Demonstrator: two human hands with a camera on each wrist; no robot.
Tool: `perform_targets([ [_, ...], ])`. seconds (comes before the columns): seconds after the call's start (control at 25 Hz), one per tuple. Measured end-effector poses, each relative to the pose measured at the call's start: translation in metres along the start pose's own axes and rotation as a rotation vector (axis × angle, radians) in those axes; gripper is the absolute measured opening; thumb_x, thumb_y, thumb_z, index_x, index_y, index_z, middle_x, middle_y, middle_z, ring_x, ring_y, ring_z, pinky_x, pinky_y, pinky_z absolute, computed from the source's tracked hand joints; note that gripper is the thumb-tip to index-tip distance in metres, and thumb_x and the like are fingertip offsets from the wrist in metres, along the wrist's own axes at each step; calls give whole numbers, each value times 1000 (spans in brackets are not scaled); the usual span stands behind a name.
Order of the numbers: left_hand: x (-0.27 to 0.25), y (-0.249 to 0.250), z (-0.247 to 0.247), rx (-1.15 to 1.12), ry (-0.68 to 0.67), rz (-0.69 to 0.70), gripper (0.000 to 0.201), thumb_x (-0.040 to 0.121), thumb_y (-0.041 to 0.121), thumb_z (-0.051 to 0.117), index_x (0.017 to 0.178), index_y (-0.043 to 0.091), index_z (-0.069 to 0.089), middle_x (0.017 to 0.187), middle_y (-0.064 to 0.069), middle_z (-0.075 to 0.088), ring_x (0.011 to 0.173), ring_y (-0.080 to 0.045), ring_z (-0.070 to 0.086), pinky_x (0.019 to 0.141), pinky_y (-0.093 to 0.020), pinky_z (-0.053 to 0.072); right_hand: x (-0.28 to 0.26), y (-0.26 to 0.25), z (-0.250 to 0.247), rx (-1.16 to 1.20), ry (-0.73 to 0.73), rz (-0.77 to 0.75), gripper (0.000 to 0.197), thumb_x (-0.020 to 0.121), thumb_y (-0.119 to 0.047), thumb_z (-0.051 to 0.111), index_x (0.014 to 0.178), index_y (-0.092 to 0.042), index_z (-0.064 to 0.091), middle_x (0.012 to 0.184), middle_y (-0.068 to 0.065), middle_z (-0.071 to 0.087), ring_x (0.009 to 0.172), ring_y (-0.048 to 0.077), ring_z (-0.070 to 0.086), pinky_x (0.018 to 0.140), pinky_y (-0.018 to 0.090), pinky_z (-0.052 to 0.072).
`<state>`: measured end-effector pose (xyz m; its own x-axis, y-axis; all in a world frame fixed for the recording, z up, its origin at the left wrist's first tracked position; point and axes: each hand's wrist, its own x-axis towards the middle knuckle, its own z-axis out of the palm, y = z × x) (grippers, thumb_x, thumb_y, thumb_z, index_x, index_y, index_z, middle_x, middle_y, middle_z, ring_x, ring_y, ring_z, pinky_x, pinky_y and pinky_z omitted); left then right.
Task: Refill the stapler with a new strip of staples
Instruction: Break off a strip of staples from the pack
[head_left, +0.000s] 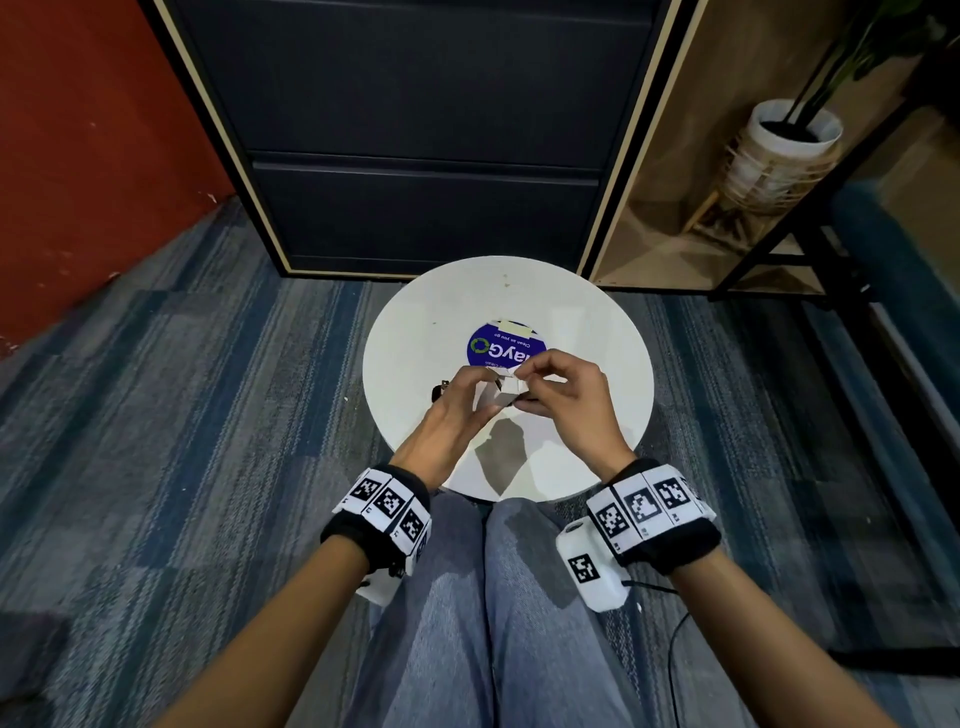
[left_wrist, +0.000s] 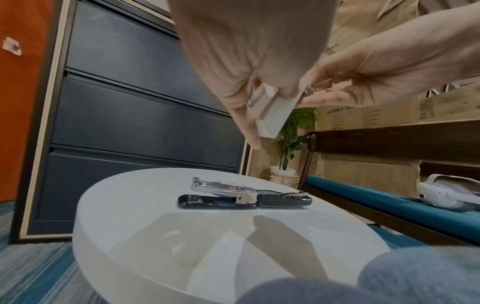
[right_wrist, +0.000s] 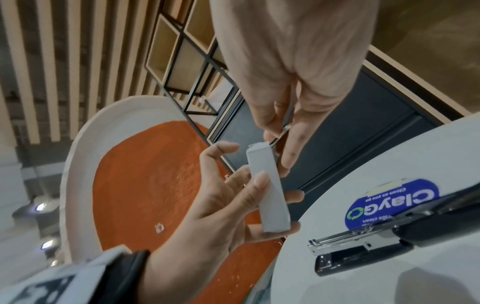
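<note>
My left hand (head_left: 475, 389) grips a small white staple box (right_wrist: 267, 189) upright above the round white table (head_left: 415, 332). My right hand (head_left: 527, 376) pinches a thin metal strip of staples (right_wrist: 284, 130) at the box's open top end. In the left wrist view the box (left_wrist: 275, 115) tilts down from my left hand (left_wrist: 249, 86), with the right hand (left_wrist: 337, 90) at its upper end. The black stapler (left_wrist: 244, 198) lies on the table with its top swung open and the chrome magazine exposed. From the head camera only the stapler's end (head_left: 440, 391) shows past my left hand.
A blue round sticker (head_left: 506, 343) sits on the table behind the hands. A dark drawer cabinet (head_left: 415, 130) stands just beyond the table. A potted plant (head_left: 784, 150) is at the right, and a teal bench (left_wrist: 389, 205) carries a white headset (left_wrist: 446, 191). My knees (head_left: 493, 597) are against the table's near edge.
</note>
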<state>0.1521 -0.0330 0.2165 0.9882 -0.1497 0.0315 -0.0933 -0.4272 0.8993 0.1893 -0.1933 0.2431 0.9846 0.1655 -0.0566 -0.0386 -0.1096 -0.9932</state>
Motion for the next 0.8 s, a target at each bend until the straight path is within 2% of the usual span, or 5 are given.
perform_targets([
  [0.12, -1, 2, -3, 15, -5, 7, 20, 94, 33, 46, 99, 49, 37, 100, 26, 45, 89, 11, 50, 83, -25, 38, -3, -4, 3, -50, -16, -23, 22, 90, 3, 48, 83, -10, 65, 92, 13, 67, 84, 37, 71, 75, 30, 60],
  [0.28, -2, 6, -7, -3, 22, -8, 41, 92, 35, 48, 128, 39, 28, 123, 15, 44, 118, -14, 49, 101, -29, 38, -2, -13, 2, -13, -42, -63, 25, 86, 4, 52, 69, -9, 64, 79, 7, 61, 74, 29, 65, 80, 43, 58],
  [0.56, 5, 0, -9, 13, 63, 44, 39, 96, 10, 45, 131, 9, 30, 120, 4, 43, 114, -13, 47, 87, 6, 33, -3, -16, -2, -193, -92, -219, 17, 70, -3, 78, 87, -1, 74, 86, 5, 67, 81, 29, 69, 80, 44, 58],
  [0.68, 6, -3, -7, 56, 21, 98, 40, 97, 11, 40, 134, 6, 26, 131, -5, 41, 121, -15, 44, 99, 0, 33, -3, -15, 0, -226, -81, -217, 25, 68, -7, 81, 91, -5, 74, 88, 0, 68, 78, 22, 68, 76, 37, 60],
  [0.8, 5, 0, -8, 192, -47, 128, 53, 92, 31, 35, 138, 8, 22, 132, -2, 32, 125, -20, 37, 110, -28, 34, -4, -13, 5, -194, -21, -206, 25, 65, -8, 83, 88, -7, 75, 84, 4, 71, 67, 10, 65, 68, 23, 57],
])
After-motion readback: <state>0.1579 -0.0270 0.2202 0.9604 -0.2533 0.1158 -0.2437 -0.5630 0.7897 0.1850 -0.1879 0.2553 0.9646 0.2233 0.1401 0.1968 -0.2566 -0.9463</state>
